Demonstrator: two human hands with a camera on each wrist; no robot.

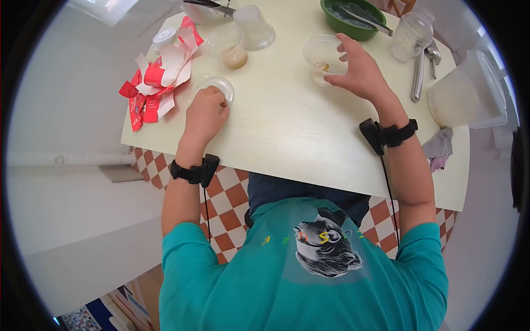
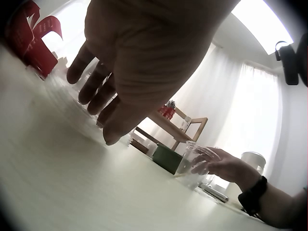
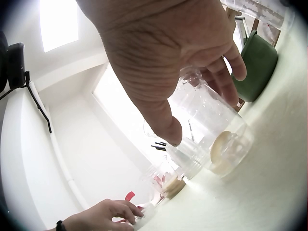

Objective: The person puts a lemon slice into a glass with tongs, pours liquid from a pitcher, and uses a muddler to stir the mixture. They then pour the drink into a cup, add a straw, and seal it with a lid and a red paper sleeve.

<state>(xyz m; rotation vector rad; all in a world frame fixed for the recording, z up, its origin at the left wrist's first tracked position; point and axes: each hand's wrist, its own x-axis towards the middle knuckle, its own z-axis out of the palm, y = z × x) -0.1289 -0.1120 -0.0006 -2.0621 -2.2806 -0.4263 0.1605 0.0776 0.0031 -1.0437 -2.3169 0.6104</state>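
On the near left of the table, my left hand (image 1: 206, 115) bends over a round clear plastic lid (image 1: 225, 88), its fingers down on it. The left wrist view has the fingers (image 2: 91, 89) pointing down onto clear plastic. My right hand (image 1: 361, 69) curves round a clear plastic cup (image 1: 316, 49), thumb on the near side and fingers at the far rim. In the right wrist view a pale round piece (image 3: 221, 147) lies in the cup's bottom. Another clear cup with tan contents (image 1: 235, 57) stands between the hands, farther back.
Torn red-and-white packaging (image 1: 160, 77) lies at the left beside a white lid (image 1: 164, 37). Upturned clear cups (image 1: 255, 27) stand at the back. To the right are a green bowl (image 1: 353, 27) with a utensil, a clear jar (image 1: 412, 36), metal tools (image 1: 418, 77), a large plastic tub (image 1: 466, 94) and a cloth (image 1: 440, 144).
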